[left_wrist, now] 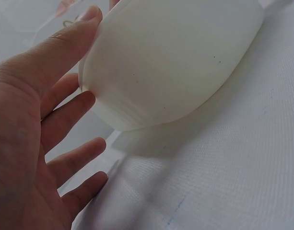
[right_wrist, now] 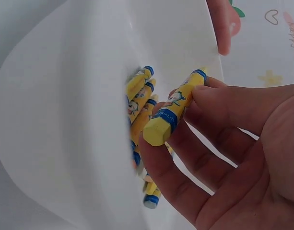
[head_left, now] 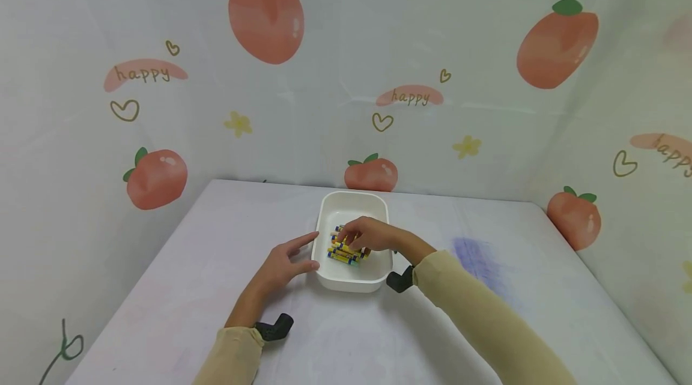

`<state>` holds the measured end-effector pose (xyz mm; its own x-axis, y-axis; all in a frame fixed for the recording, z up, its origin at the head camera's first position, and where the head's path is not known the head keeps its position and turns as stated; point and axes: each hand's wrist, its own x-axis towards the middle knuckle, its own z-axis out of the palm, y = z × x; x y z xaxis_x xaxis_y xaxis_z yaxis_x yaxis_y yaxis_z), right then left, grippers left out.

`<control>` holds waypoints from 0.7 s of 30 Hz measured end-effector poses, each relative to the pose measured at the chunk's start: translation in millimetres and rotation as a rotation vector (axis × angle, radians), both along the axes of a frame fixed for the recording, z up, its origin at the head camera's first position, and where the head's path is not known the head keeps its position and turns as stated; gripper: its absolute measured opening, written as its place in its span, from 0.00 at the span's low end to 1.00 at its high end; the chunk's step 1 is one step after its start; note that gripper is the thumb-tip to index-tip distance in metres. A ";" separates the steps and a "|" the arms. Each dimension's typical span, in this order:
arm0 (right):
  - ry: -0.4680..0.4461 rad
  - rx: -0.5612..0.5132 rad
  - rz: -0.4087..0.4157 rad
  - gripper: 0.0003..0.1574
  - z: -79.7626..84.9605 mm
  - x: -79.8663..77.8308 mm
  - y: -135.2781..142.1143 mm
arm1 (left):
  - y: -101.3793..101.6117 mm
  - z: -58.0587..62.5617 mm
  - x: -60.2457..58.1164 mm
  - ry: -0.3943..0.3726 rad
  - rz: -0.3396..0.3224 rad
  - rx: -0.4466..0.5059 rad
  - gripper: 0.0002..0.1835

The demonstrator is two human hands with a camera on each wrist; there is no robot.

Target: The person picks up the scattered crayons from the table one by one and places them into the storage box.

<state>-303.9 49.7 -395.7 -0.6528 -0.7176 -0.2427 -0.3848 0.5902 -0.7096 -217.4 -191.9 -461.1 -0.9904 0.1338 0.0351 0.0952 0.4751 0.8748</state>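
Note:
My right hand (head_left: 374,233) pinches a yellow crayon (right_wrist: 179,103) between thumb and fingers, above the white tray (head_left: 351,286). The crayon has a yellow wrapper with blue bands and a pale yellow end toward the right wrist camera. Under it, several more crayons (right_wrist: 138,103) in like wrappers lie in a loose heap on the tray's floor; my right hand hides part of the heap in the head view. At the tray's left side is my left hand (head_left: 277,266), its fingers spread and fairly straight, with thumb and fingertips touching the rim and wall (left_wrist: 103,76).
The tray stands on a table with a white cloth (head_left: 335,337), near the back edge. A bluish-purple smudge (head_left: 478,262) marks the cloth to the right. Behind hangs a white curtain (head_left: 324,103) printed with peaches and hearts.

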 end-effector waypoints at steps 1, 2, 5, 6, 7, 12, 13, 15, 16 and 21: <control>-0.004 0.000 0.004 0.16 0.2 0.6 -0.7 | -0.1 0.0 0.0 0.002 -0.002 -0.001 0.35; -0.002 0.005 0.009 0.16 0.5 1.2 -1.5 | -0.2 0.1 0.0 0.003 -0.002 -0.001 0.35; -0.004 0.016 0.014 0.15 1.4 3.5 -3.3 | -0.6 0.2 -0.4 0.010 -0.008 0.001 0.35; -0.005 0.020 0.015 0.15 1.5 3.9 -3.8 | -0.6 0.3 -0.3 0.009 -0.007 0.002 0.35; -0.006 0.022 0.018 0.15 1.4 4.4 -4.2 | -0.5 0.4 -0.3 0.010 -0.008 0.001 0.34; -0.017 0.020 0.013 0.15 0.0 5.2 -4.9 | 0.6 1.6 0.2 0.007 -0.005 -0.011 0.35; -0.020 0.018 0.010 0.15 -0.3 5.0 -5.0 | 0.7 1.7 0.2 0.007 -0.004 -0.014 0.35; -0.019 0.019 0.004 0.16 -0.5 4.7 -4.9 | 0.9 1.9 -0.2 0.008 -0.004 -0.019 0.35; -0.016 0.020 0.003 0.16 -0.7 4.5 -4.8 | 0.8 1.9 -0.4 0.009 -0.004 -0.017 0.35; -0.019 0.009 -0.006 0.16 0.2 3.8 -2.7 | 0.3 1.4 -0.7 0.015 -0.008 -0.004 0.35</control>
